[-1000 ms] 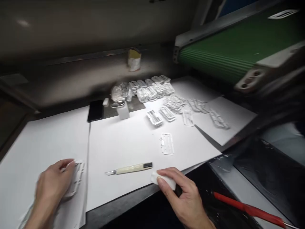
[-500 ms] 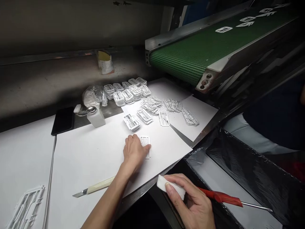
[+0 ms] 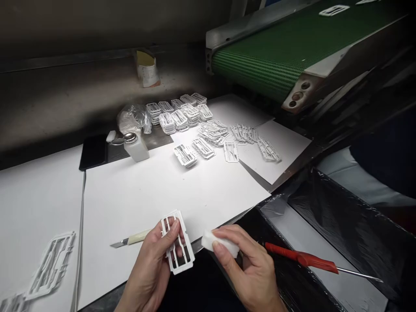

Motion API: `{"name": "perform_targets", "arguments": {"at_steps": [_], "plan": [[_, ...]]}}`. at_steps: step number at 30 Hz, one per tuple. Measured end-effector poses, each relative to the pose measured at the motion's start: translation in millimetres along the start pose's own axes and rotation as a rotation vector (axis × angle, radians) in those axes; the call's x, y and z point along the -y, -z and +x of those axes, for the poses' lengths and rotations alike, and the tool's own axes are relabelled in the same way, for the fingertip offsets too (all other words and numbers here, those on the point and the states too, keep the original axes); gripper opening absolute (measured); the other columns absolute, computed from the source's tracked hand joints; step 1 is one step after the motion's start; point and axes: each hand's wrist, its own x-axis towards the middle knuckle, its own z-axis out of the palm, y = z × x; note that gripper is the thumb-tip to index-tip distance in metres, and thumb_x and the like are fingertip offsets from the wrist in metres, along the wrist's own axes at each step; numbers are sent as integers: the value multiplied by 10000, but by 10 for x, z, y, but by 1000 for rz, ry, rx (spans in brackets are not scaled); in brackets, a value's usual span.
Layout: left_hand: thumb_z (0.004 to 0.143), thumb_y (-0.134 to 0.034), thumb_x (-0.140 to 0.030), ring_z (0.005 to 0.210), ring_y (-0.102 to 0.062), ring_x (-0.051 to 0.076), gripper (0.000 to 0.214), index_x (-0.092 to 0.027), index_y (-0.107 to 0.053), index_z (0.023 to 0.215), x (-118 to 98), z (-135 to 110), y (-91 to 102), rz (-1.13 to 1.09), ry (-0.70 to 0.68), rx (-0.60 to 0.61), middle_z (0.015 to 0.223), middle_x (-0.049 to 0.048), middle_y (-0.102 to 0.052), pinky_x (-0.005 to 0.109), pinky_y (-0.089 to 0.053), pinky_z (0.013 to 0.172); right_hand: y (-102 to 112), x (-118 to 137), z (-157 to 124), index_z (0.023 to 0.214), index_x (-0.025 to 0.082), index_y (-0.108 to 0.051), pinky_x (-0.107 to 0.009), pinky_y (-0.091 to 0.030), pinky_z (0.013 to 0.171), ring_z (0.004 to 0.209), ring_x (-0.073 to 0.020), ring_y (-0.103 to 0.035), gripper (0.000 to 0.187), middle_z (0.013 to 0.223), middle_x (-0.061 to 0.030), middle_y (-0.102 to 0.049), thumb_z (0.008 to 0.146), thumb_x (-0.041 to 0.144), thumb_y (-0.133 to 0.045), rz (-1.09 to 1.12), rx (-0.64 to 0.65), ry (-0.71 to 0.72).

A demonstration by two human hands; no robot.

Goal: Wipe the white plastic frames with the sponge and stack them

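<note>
My left hand grips a white slotted plastic frame near the table's front edge, thumb across its face. In my right hand a white foam or cloth pad is pinched between thumb and fingers, a short gap from the frame. A craft knife with a cream handle lies just behind my left hand on a white paper sheet. Beyond it stand small piles of similar frames, with a single frame beside them. More stacked frames sit farther back.
A green conveyor belt carrying frames comes in from the upper right. A white pump bottle, a black phone and a plastic bag stand at left. A red-handled screwdriver rests at right; other frames lie at lower left.
My left hand has picked up the frame from the paper and brought it toward me, beside the pad. My right hand still holds the pad, slightly farther left. The view has shifted.
</note>
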Motion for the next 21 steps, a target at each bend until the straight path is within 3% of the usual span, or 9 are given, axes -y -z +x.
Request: {"name": "perform_targets", "arguments": {"at_steps": [6,11,15,21], "plan": [[750,-712,-275,573,-410,63,146,-170,-616,787,89,-224,235,-226,-22,-129,701,-33,-478,166,-363,473,-291,196,-35,1040,158,-670,-295,-552,719,808,-201,-646,231,883,-87,-662,840,75,-592,65,233,166],[671,-777,-266,637,-499,85,221,-177,-657,833,121,-336,399,-295,33,-197,778,-5,-551,167,-389,478,-337,193,-106,1029,199,-650,-278,-541,741,832,-190,-644,201,905,-56,-668,862,101,-596,84,237,36],[609,-820,-270,691,-541,95,275,-193,-671,827,159,-385,464,-369,61,-246,814,-6,-585,170,-451,557,-413,304,-111,1018,181,-665,-275,-545,703,796,-190,-644,208,872,-67,-673,843,92,-599,121,276,106],[663,-782,-274,649,-505,93,190,-177,-648,755,171,-403,514,-378,14,-188,696,-15,-524,178,-465,590,-418,330,-128,954,181,-663,-257,-529,646,727,-172,-638,171,810,-47,-659,829,86,-593,84,323,46]]}}
